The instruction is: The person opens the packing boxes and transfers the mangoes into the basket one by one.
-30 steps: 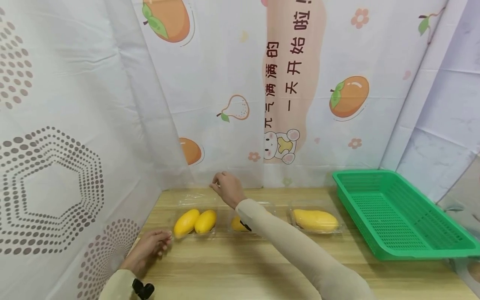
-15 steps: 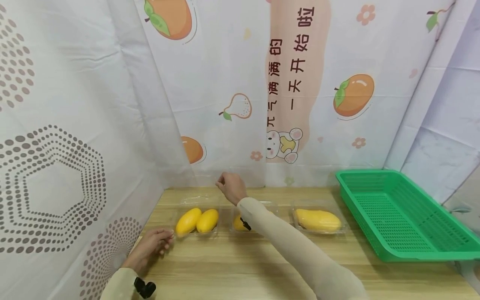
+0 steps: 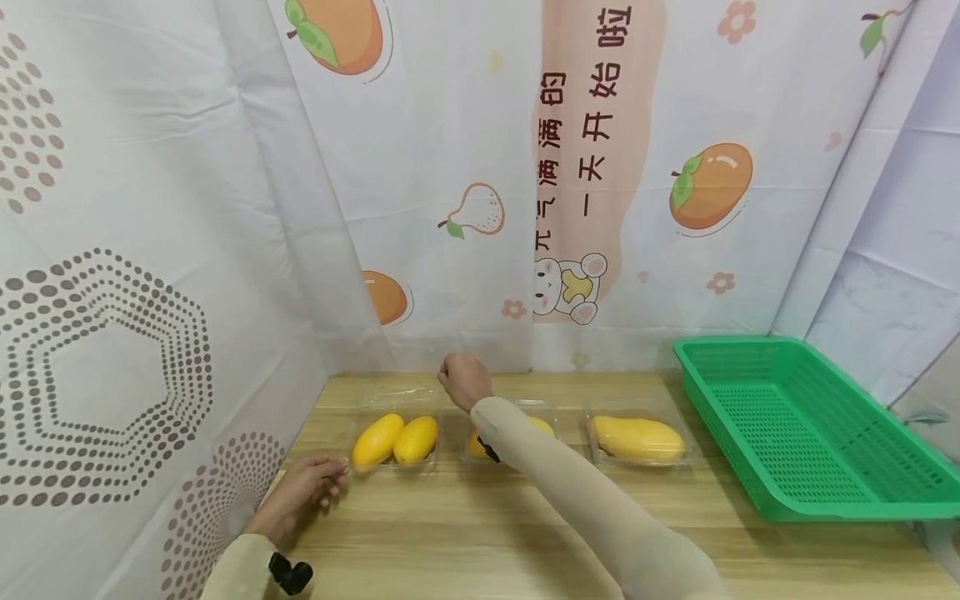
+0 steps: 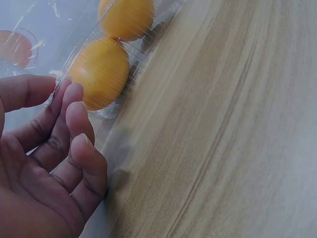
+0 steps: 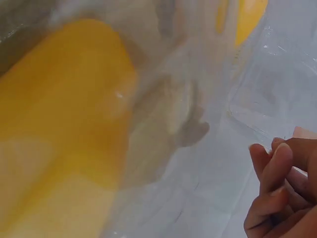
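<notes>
At the table's left, a clear plastic box (image 3: 437, 450) with its lid (image 3: 405, 398) raised holds two yellow mangoes (image 3: 377, 442). My left hand (image 3: 307, 485) is at its left side; in the left wrist view the thumb and index finger pinch the box's rim beside a mango (image 4: 101, 74). Behind the box's right corner is my right hand (image 3: 465, 381), fingers curled. In the right wrist view, its thumb and index finger (image 5: 277, 161) pinch the lid's thin clear edge. My right forearm partly covers a second clear box with yellow fruit (image 3: 540, 425).
A third clear box (image 3: 686, 454) with yellow fruit (image 3: 637, 439) stands right of my forearm. Farther right is a green plastic basket (image 3: 780, 508). Printed white curtains (image 3: 450, 125) hang at the back and left of the wooden table (image 3: 450, 525).
My right hand has turned and dropped slightly, so its fingertips show less. The head view has shifted a little. My left hand stays at the box.
</notes>
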